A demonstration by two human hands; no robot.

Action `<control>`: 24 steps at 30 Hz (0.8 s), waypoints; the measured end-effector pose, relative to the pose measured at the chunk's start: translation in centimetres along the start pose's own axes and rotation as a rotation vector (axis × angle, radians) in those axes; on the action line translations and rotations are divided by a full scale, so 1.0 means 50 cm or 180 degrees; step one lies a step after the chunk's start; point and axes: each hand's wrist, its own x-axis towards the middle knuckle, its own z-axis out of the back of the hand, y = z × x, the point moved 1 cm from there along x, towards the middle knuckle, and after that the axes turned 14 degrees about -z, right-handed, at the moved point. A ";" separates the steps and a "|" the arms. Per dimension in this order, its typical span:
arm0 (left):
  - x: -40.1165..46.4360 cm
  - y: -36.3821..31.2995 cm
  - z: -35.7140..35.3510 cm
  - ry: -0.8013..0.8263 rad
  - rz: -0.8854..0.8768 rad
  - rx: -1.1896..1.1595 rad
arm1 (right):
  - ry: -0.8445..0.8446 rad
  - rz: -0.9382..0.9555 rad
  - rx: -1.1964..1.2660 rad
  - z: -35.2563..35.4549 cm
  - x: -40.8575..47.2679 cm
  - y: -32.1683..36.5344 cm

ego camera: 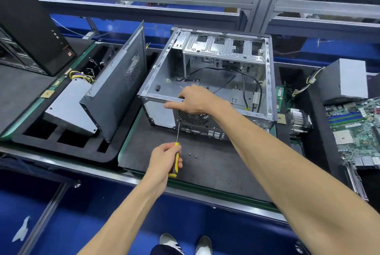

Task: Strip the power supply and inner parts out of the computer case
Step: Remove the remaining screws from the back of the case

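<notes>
Bright, even overhead light with soft, faint shadows. Pale glare on the bare metal of the computer case (207, 81). Wide-angle lens bends straight lines towards the edges. The centre is fairly sharp; the corners and far background are softer.

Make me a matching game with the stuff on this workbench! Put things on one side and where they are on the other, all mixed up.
Things:
1. screwdriver
2. motherboard
3. two loose screws
4. side panel

Places:
A. leaning left of the computer case
B. gripped in the left hand
C. on the mat in front of the case
D. far right of the bench

Pairs: 1-B, 2-D, 3-C, 4-A
</notes>
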 end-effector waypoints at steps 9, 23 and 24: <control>-0.006 -0.022 0.006 -0.0289 -0.0175 -0.0028 | 0.0007 -0.0005 -0.0009 0.000 0.000 0.001; 0.021 -0.024 0.023 0.0162 0.0500 -0.0150 | 0.0042 0.0006 -0.0007 0.001 0.002 0.000; 0.022 -0.021 0.021 0.0120 0.0420 -0.0023 | 0.0048 0.0009 -0.0008 0.002 0.001 0.000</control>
